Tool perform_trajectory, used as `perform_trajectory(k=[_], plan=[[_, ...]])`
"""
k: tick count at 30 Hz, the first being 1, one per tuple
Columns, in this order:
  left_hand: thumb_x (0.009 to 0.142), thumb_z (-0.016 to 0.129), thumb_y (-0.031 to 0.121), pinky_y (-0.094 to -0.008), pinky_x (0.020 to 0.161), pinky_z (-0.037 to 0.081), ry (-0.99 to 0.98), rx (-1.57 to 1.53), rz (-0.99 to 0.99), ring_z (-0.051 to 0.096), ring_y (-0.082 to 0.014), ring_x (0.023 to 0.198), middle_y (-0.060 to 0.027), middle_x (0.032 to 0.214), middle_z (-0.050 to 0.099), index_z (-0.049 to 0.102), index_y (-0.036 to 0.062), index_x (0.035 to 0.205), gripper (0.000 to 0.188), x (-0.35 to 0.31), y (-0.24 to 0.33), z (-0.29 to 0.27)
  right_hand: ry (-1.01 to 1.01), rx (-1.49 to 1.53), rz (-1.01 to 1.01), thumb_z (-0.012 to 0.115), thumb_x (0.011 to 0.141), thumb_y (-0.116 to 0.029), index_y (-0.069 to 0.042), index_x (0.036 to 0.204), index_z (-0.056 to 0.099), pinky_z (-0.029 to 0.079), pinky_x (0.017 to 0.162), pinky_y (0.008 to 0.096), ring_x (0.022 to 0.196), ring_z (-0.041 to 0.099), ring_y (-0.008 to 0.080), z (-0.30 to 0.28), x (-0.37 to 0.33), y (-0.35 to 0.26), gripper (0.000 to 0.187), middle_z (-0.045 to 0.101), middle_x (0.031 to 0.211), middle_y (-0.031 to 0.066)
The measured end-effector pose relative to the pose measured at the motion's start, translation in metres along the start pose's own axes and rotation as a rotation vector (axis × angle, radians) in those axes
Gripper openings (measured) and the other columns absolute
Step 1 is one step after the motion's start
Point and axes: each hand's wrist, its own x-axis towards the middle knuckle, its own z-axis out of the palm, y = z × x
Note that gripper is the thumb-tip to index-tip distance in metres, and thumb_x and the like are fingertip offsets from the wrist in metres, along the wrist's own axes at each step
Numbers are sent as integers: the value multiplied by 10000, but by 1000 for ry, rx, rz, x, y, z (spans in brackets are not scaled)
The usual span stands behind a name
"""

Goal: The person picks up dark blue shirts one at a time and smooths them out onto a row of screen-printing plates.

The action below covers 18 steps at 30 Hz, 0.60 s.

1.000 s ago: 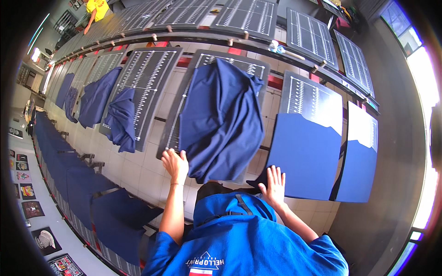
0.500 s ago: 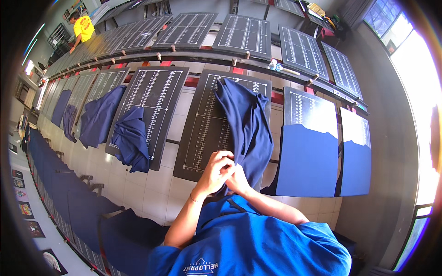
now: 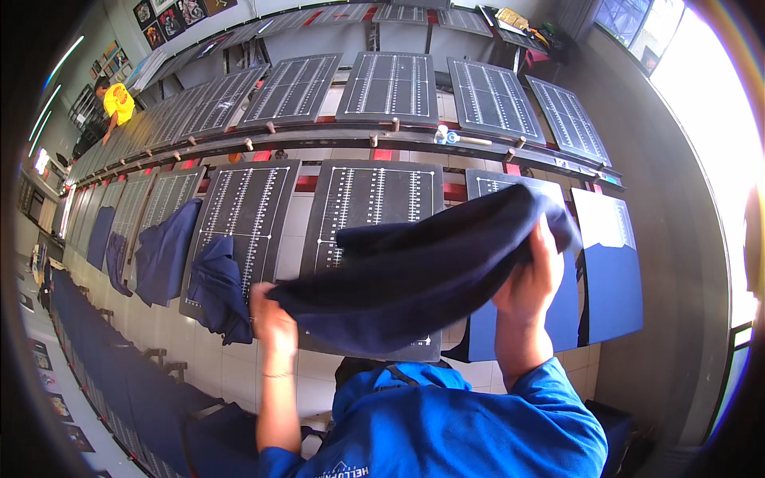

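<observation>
A dark navy cloth piece (image 3: 398, 283), looking like part of a garment, stretches in the air between my hands, folded and slightly blurred. My left hand (image 3: 273, 320) is closed on its left end. At the upper right end, my right hand (image 3: 532, 275) grips the cloth with the thumb up along it. Beneath the cloth lies a dark printing board (image 3: 382, 191) with white ruler markings, its middle hidden by the fabric. Blue cloth pieces lie flat on the two boards to the right, the farther one (image 3: 612, 291) smooth.
A crumpled navy cloth (image 3: 219, 291) hangs over the board on the left, and more cloth (image 3: 163, 251) drapes beyond it. Behind, a dark rail (image 3: 319, 135) carries a second row of boards (image 3: 388, 88). A person in a yellow top (image 3: 119, 102) stands far left.
My hands, together at the cloth's near end before, have spread wide apart. The cloth has been lifted off the board and stretched sideways, its right end over the neighbouring board.
</observation>
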Motion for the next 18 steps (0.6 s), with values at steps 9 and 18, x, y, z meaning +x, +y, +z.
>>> perform_trajectory(k=[9,18], plan=[[828,707,40,-448,773,544,-390,2146,706,666,-364,832,-165,985,662,641,2,892,99,213,148,54,347,-381,233,605,998,-190,-9,1067,656,581,817,399,868,690,229,-97,213,52,200,703,990,92],[935,513,75,-414,1031,487,-280,938,1028,638,-290,1192,-174,1324,641,636,-26,1188,299,106,222,28,227,-368,72,649,968,-208,3,1157,652,574,822,389,927,691,234,-36,126,-37,283,697,1076,139]])
